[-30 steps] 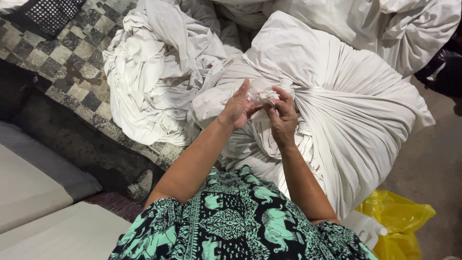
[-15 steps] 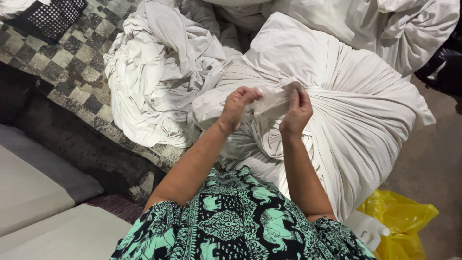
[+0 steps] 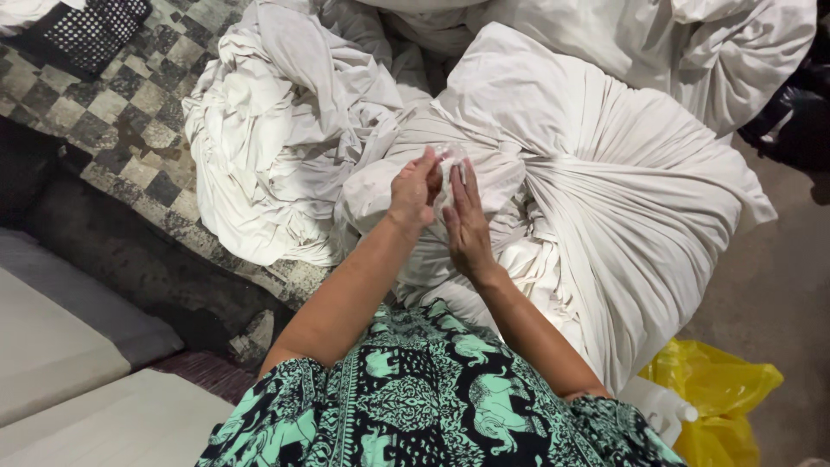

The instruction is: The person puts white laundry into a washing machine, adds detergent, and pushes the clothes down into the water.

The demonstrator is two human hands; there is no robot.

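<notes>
Two hands, left hand (image 3: 413,192) pinching clear plastic scrap (image 3: 450,156), right hand (image 3: 467,227) flat-open; white bundle (image 3: 622,190), checkered floor (image 3: 130,112).

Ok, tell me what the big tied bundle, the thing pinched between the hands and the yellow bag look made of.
Tied bundle: white woven cloth, matte, likely cotton, gathered in soft pleats.
Small piece between left hand and right hand: thin, see-through, probably plastic film.
Yellow bag: glossy crinkled plastic.

ahead: tied white bundle (image 3: 622,199) blocks | left: loose sheets (image 3: 277,147) | right: bare floor (image 3: 769,285) open
</notes>
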